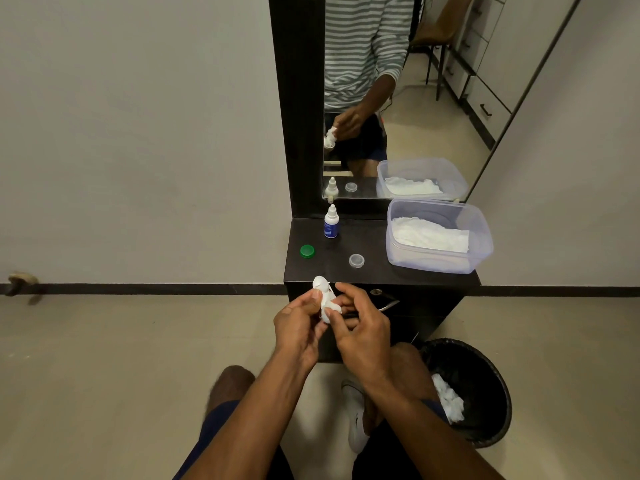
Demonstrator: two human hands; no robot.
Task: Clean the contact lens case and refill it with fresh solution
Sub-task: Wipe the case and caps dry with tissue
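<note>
Both hands meet just in front of the dark vanity shelf (377,273). My left hand (299,323) pinches the white contact lens case (320,285), whose round end sticks up above my thumb. My right hand (360,327) presses a wad of white tissue (329,306) against the case's lower part, which is hidden. On the shelf lie a green cap (307,251) at the left and a clear cap (356,260) in the middle. The small solution bottle (331,223) with a blue label stands upright at the back by the mirror.
A clear plastic tub (440,261) with white tissues fills the shelf's right side. A black bin (485,393) with used tissue stands on the floor at my right. The mirror (398,98) rises behind the shelf. My knees are below the hands.
</note>
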